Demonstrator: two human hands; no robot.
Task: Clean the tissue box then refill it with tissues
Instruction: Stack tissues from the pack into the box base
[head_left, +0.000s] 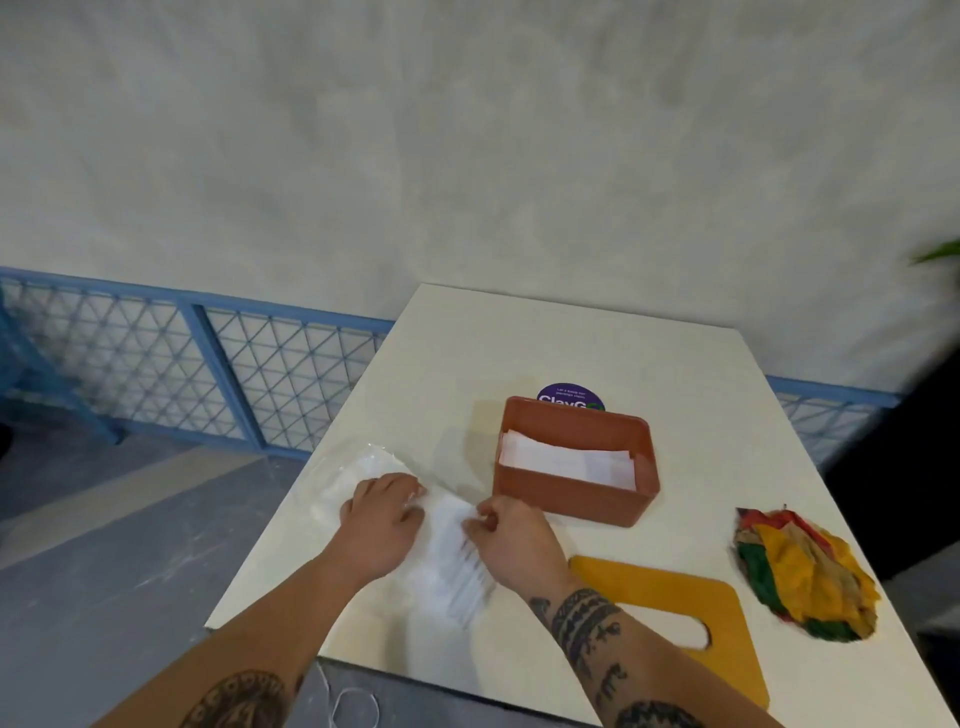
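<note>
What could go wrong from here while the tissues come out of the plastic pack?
The tissue stack, pinched by the right hand, is fanned out near the table edge and may spill to the floor. The left hand holds the plastic pack; a hard pull could tear sheets.

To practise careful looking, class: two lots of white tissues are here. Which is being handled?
The plastic-wrapped bundle, held by the left hand and right hand; the other tissues lie untouched in the orange box.

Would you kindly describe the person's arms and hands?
Both forearms are bare, no sleeves or gloves. The right forearm carries dark band tattoos near the wrist and small figures; the left forearm has a round dark tattoo near the elbow.
</note>
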